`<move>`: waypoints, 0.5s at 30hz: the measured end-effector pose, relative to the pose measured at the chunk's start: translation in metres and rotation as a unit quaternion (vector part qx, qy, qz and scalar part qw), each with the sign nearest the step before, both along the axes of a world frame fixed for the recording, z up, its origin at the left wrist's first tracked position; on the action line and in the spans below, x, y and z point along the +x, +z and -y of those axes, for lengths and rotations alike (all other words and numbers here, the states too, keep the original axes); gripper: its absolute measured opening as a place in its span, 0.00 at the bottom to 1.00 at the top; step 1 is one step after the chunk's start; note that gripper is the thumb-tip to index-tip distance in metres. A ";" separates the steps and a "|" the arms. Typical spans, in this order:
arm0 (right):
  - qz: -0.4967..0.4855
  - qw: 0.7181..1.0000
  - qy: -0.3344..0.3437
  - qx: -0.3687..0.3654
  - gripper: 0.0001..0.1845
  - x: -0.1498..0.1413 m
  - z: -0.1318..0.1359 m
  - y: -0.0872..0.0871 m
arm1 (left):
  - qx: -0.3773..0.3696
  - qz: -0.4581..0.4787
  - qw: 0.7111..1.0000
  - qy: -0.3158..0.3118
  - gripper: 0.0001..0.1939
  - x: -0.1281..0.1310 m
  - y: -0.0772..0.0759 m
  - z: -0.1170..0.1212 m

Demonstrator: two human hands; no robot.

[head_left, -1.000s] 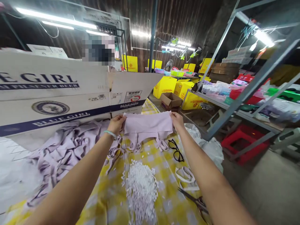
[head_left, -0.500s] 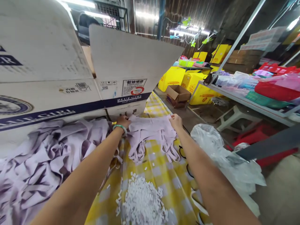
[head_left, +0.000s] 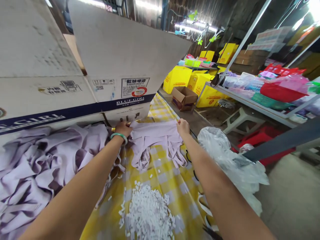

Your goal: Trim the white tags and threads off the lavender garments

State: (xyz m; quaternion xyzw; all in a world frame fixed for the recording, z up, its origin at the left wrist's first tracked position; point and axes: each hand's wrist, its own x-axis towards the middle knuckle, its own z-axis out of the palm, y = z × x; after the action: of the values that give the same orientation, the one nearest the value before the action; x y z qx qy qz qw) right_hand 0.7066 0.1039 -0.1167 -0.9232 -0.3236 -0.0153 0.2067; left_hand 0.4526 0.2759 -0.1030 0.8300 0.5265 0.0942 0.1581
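A pale lilac garment [head_left: 156, 135] lies spread on the yellow checked tablecloth [head_left: 170, 173], its straps trailing toward me. My left hand [head_left: 123, 128], with a green bangle on the wrist, pinches the garment's left top corner. My right hand [head_left: 183, 127] pinches the right top corner. Both hands are closed on the fabric and hold it flat against the table, just in front of a large white cardboard box [head_left: 75, 66].
A heap of the same lilac garments [head_left: 42, 163] fills the left. A pile of small white bits [head_left: 148, 213] lies close to me. A clear plastic bag [head_left: 230, 163] hangs off the table's right edge. Metal shelving [head_left: 252, 100] and yellow boxes [head_left: 178, 78] stand beyond.
The garment was held up in the air a second ago and now lies on the cloth. My view has moved closer to the box.
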 end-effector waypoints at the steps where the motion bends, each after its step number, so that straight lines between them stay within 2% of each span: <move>1: 0.004 1.000 0.000 -0.007 0.10 -0.002 0.002 0.004 | 0.022 -0.004 1.000 -0.012 0.13 0.000 0.000 0.003; 5: 0.024 0.999 0.013 -0.037 0.16 -0.018 0.016 0.034 | 0.100 -0.020 0.990 -0.101 0.18 0.005 0.004 0.020; 7: 0.019 0.996 0.061 -0.061 0.14 -0.031 0.030 0.052 | 0.112 -0.025 0.978 -0.173 0.17 0.014 0.007 0.033; 9: -0.010 0.985 0.142 -0.094 0.10 -0.051 0.049 0.063 | 0.105 -0.027 0.962 -0.252 0.18 0.029 0.007 0.049; 12: -0.055 0.958 0.243 -0.140 0.09 -0.087 0.080 0.063 | 0.083 -0.027 0.935 -0.345 0.21 0.058 0.003 0.075; 15: -0.032 0.954 0.259 -0.145 0.11 -0.119 0.106 0.047 | 0.049 -0.042 0.920 -0.387 0.23 0.085 -0.006 0.097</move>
State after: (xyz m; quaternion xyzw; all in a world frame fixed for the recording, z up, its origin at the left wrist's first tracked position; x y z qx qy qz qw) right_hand 0.5877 -0.0019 -0.0694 -0.8279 -0.5434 0.1153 0.0775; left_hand 0.5376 0.1784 -0.1086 0.9790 0.1646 0.0166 0.1193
